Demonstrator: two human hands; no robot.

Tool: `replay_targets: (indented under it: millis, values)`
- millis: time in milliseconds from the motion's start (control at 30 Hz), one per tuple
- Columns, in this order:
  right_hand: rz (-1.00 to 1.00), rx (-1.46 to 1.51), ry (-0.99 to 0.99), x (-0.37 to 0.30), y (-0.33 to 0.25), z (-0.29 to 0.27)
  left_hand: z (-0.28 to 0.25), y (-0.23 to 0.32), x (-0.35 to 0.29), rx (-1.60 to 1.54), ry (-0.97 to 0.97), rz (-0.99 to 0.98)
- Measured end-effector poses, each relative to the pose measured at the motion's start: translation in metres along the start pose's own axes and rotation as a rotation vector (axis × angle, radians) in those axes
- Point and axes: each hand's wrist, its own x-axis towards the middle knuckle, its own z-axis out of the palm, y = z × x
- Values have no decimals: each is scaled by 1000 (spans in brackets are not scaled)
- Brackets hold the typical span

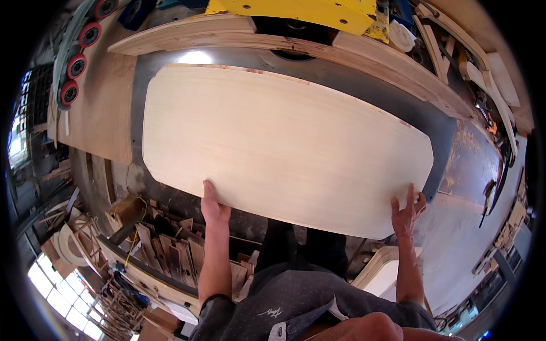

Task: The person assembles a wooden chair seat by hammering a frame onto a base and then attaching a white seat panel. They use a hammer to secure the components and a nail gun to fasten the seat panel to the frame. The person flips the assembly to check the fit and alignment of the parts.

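A large pale wooden panel with cut-off corners lies flat on a grey metal machine table. Its near edge juts out over the table toward my body. My left hand grips that near edge, thumb on top and the other fingers hidden underneath. At the near right corner, my right hand rests with its fingers spread against the panel's surface and edge.
A wooden fence runs behind the panel, below a yellow machine housing. Red-rimmed rollers line the far left. Wood offcuts stand below my left arm; curved wooden pieces lie at far right.
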Motion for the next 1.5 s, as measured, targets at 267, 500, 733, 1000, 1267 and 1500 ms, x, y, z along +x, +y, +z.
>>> replay_targets:
  millis: [267,500,733,1000,1267,1500]
  values:
    - [-573,195,-79,89,-73,4,-21,67,61,63,224,138]
    - [-711,212,-173,142,-155,6,-55,128,88,230,300,91]
    - [-768,208,-176,159,-220,10,-80,187,129,507,512,169]
    - [-833,226,-213,171,-272,9,-90,229,161,592,608,209]
    - [-849,266,-190,175,-308,16,-101,264,187,514,535,231]
    - [-849,224,-203,177,-324,15,-105,279,206,536,528,262]
